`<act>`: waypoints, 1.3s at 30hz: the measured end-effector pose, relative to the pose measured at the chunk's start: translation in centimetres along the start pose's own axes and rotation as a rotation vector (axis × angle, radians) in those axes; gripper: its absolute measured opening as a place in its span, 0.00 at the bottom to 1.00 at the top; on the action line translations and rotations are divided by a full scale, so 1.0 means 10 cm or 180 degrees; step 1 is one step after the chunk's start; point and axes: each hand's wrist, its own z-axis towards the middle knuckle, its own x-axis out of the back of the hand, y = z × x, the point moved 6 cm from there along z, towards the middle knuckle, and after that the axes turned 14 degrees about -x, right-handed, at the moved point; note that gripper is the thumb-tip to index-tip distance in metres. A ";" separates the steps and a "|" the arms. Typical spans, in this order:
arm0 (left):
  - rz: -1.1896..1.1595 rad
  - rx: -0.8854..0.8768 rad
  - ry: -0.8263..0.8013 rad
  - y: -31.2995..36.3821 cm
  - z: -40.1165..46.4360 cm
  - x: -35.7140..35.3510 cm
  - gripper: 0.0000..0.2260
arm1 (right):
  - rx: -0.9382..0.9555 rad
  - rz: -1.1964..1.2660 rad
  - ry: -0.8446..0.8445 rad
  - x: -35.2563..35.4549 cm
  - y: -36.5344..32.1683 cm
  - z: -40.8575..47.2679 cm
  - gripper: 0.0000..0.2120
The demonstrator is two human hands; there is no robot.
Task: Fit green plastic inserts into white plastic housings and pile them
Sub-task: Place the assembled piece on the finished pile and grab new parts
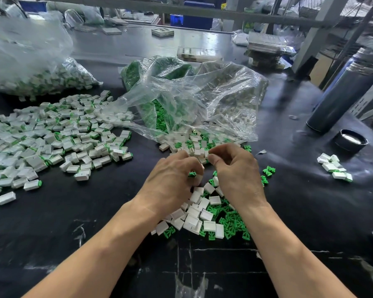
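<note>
Both hands work close together over the loose stock. The left hand [172,177] has its fingers curled around a white housing [199,176], with a green insert [192,174] showing at its fingertips. The right hand [235,171] pinches thumb to forefinger; what sits between them, if anything, is too small to tell.

Loose white housings and green inserts lie mixed in a heap [205,216] directly beneath the hands, at six o'clock from them. More spill from an open clear bag [192,97] at twelve o'clock. The pile of finished pieces [52,136] spreads at ten o'clock, with a filled bag [30,67] beyond it. A small cluster of assembled pieces [334,167] sits well apart at three o'clock, near a dark cylinder [342,93] and a cap [351,139].

Judgement: the parts look light, rigid and smooth-faced, likely to slip or scatter if knocked. Best held by the housing's long side walls, open end clear, the insert pinched at its tail.

No brand, label or writing is readable anywhere on the black table [95,222].
</note>
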 end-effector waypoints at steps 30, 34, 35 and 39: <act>-0.3095 0.0759 0.1283 -0.15 -0.08 0.16 0.09 | -0.0231 0.1649 -0.0802 -0.16 0.02 -0.04 0.01; -0.2971 0.0744 0.1266 -0.13 -0.08 0.15 0.10 | -0.0241 0.1503 -0.0815 -0.18 0.01 -0.05 0.01; -0.2946 0.0740 0.1281 -0.13 -0.09 0.15 0.10 | -0.0244 0.1442 -0.0857 -0.18 0.01 -0.05 0.01; -0.2850 0.0691 0.1307 -0.15 -0.10 0.17 0.08 | -0.0079 0.1097 -0.0876 -0.15 -0.05 -0.08 0.02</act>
